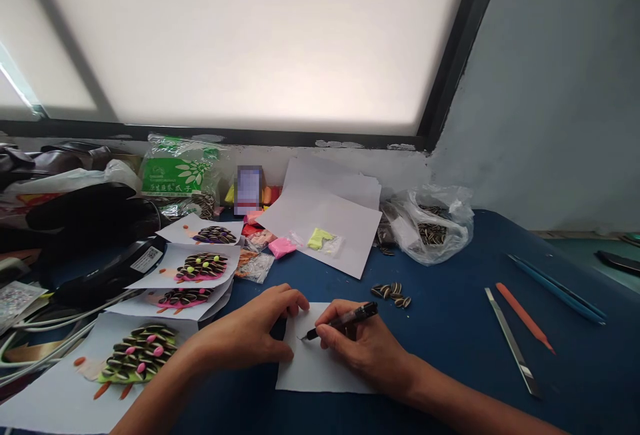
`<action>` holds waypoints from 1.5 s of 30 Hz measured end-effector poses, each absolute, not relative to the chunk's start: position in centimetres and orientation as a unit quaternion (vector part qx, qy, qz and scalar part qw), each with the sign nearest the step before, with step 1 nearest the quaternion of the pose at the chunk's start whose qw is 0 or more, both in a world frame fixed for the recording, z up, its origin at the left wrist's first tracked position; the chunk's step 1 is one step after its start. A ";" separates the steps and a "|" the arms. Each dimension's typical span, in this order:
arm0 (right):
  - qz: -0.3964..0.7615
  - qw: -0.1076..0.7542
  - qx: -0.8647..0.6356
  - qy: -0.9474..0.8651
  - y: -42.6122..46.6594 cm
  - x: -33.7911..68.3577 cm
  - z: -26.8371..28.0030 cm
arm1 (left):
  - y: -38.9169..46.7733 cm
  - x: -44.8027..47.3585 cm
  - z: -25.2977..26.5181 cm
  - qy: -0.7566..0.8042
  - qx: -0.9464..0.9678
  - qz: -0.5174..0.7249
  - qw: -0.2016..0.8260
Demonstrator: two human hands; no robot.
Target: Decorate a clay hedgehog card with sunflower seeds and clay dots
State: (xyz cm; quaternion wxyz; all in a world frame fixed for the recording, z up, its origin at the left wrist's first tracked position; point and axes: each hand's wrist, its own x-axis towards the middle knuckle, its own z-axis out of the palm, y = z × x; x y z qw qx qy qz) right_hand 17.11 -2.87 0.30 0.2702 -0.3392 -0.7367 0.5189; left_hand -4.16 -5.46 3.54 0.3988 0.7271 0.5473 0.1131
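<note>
My right hand [367,348] grips a black pen [345,321] with its tip touching a small white sheet of paper [313,371] on the blue table [450,328]. My left hand [253,331] lies on the sheet's left edge, fingers curled, pressing it down. A few striped sunflower seeds [391,292] lie loose just beyond the sheet, to the right of the pen.
At left lie several paper sheets with seed-and-clay hedgehogs [141,353]. Farther back are a stack of white paper [325,211], clay packets [320,239], a green seed bag [177,171] and a clear seed bag [433,225]. Modelling tools [523,318] lie at right. Cables [50,341] run at left.
</note>
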 end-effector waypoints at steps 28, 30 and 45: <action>0.502 0.285 -0.362 -0.732 -3.0 17.5 0.8 | -5.5 -4.2 3.6 0.551 0.723 0.110 0.402; 0.503 0.287 -0.363 -0.730 -3.0 17.5 0.7 | -5.5 -4.2 3.6 0.550 0.724 0.111 0.401; 0.499 0.280 -0.377 -0.728 -3.0 17.8 0.8 | -5.5 -4.2 3.4 0.547 0.728 0.115 0.399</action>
